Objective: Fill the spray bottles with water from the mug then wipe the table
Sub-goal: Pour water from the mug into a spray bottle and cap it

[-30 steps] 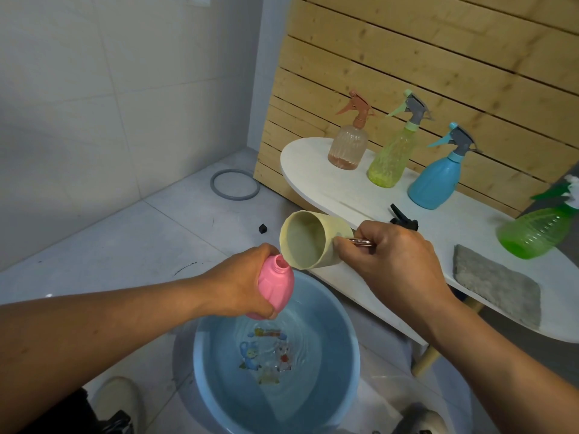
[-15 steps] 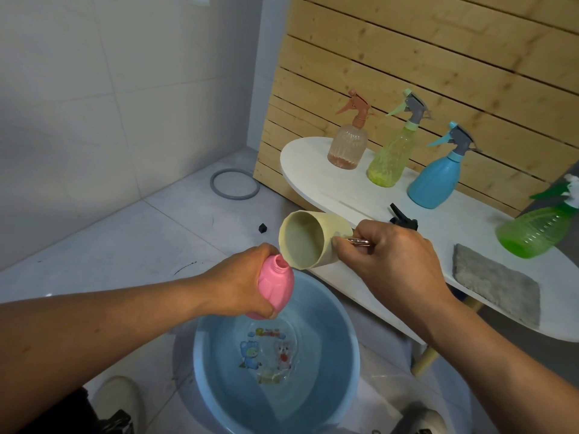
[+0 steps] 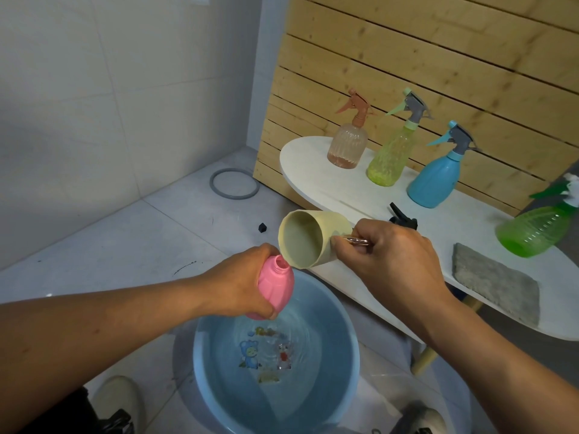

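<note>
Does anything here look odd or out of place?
Two things. The green spray bottle lies on its side at the table's right end, while the other three stand upright. A black trigger head lies loose on the table behind the right hand, and the pink bottle in the left hand has none.

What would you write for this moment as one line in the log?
step: filling | left hand: holds pink bottle over basin | right hand: tips mug at its neck | cloth: unused

Your single head view: looks forward and down, close over your hands, blue basin point(image 3: 351, 355) on floor directly below, white desk point(image 3: 313, 170) ahead-right against wooden slat wall point(image 3: 407, 51)
</note>
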